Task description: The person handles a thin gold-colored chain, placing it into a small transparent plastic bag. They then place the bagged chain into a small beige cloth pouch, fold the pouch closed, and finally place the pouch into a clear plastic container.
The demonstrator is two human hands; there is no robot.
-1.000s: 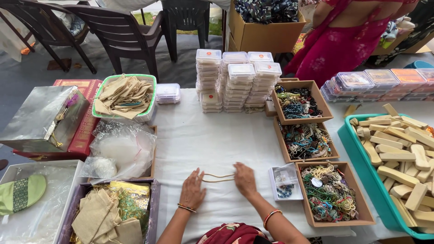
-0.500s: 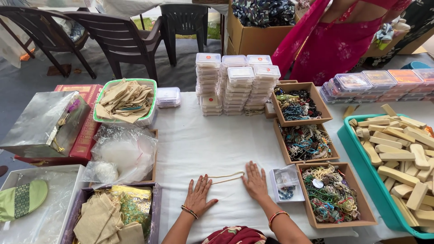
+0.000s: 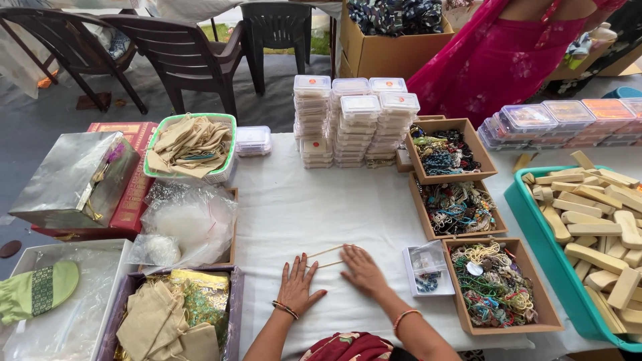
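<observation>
Stacks of clear plastic boxes (image 3: 354, 120) stand at the far edge of the white counter (image 3: 301, 207), a brown cardboard box (image 3: 391, 47) behind them. Right of the stacks, three open trays of beads (image 3: 461, 207) run toward the near edge. The left hand (image 3: 297, 284) lies flat, fingers spread. The right hand (image 3: 361, 267) lies flat too, fingertips touching a thin tan cord (image 3: 326, 253) on the counter's near middle.

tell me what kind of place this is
Probably a stall or packing table for handmade jewellery, set up outdoors or under a shelter. Open boxes of bead necklaces, stacks of small clear plastic cases and a basket of cloth pouches crowd a white-covered table, with plastic chairs behind.
</observation>
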